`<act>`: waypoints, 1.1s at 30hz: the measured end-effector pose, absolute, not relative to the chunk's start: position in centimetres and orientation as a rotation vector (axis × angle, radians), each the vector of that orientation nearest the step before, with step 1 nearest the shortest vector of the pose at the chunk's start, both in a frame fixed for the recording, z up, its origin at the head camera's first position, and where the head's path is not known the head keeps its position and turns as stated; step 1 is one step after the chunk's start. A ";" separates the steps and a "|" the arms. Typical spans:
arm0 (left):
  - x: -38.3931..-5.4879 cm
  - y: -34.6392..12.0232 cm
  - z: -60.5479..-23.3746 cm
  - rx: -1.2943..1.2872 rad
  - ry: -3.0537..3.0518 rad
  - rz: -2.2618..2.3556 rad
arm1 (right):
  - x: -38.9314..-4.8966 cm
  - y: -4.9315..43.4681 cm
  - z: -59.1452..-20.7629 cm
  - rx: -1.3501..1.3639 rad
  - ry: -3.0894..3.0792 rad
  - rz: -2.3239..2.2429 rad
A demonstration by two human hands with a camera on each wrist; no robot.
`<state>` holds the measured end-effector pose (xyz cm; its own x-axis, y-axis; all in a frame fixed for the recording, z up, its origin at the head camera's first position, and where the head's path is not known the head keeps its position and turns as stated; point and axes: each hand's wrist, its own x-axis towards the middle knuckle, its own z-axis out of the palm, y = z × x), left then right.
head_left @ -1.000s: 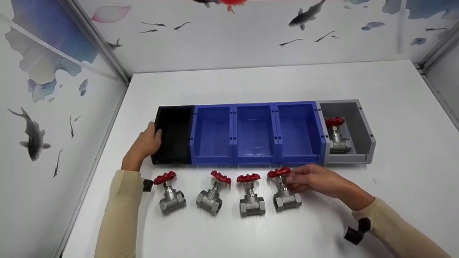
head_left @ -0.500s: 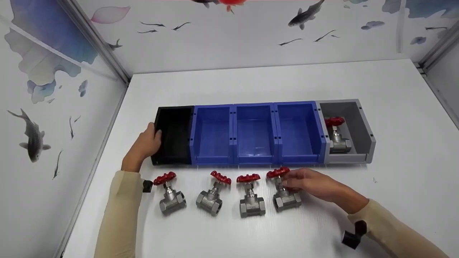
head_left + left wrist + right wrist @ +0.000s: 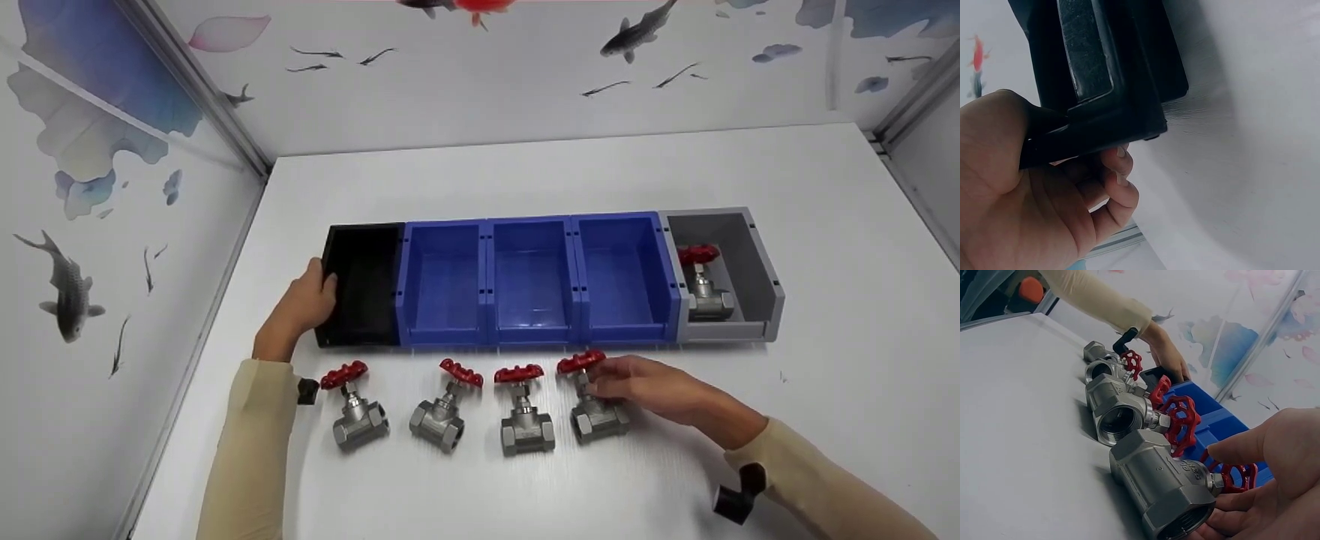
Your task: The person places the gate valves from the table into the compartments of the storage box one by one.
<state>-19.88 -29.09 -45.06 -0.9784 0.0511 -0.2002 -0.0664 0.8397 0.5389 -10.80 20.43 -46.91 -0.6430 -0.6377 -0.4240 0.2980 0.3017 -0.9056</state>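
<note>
My left hand [image 3: 301, 300] grips the left side wall of the black bin [image 3: 364, 341], thumb inside and fingers outside, as the left wrist view shows. My right hand [image 3: 660, 388] is at the rightmost steel valve [image 3: 600, 420], its thumb and fingers around the stem just under the red handwheel [image 3: 1238, 478]. That valve lies on the table, and the hand covers part of it. To its left lie three similar valves: one upright to the view [image 3: 527, 431], a tilted one [image 3: 439, 420] and the leftmost one [image 3: 360, 424].
Three blue bins [image 3: 532, 337] stand in a row between the black bin and a grey bin [image 3: 772, 300]. Another red-wheeled valve [image 3: 709, 300] sits in the grey bin. White walls with painted fish enclose the white table [image 3: 525, 180] at the back and sides.
My right hand has shifted slightly left and down around the rightmost valve, whose handwheel has moved a touch left. The left hand keeps its hold on the black bin.
</note>
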 end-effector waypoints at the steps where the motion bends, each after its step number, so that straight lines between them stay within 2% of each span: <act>1: -19.9 -29.1 -45.1 -0.009 2.813 0.836 | -10.8 20.5 -46.9 -0.309 1.758 -1.456; 33: -20.1 -29.3 -45.4 0.016 2.807 0.847 | -11.2 21.1 -46.5 -0.401 1.779 -1.398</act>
<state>-20.07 -29.27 -45.35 -0.9780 0.0705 -0.1964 -0.0499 0.8347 0.5484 -11.22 21.08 -46.50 -0.6137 -0.6795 -0.4020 0.2300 0.3333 -0.9144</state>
